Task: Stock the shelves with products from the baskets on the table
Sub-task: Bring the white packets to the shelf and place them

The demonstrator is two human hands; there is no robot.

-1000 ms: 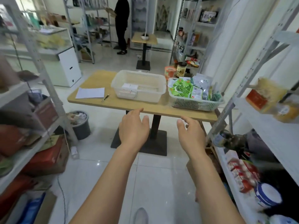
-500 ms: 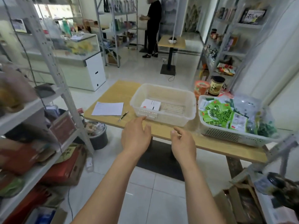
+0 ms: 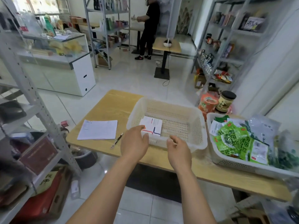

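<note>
LEFT: left grip (image 3: 135,143) was slack and empty over the near rim of the cream lattice plastic basket (image 3: 169,109) | RIGHT: right grip (image 3: 178,152) was loosely curled and empty beside that rim | PRODUCT: flat rectangular white box (image 3: 151,126) lay inside that basket | ADJACENT: glossy green packets (image 3: 233,139) filled the second basket (image 3: 226,162) | BASE: both stood on the pale wooden worktop (image 3: 113,104)

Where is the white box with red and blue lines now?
In the head view, the white box lies in the near left corner of the cream basket, right by the left hand; the basket of green packets stands to the right.
</note>
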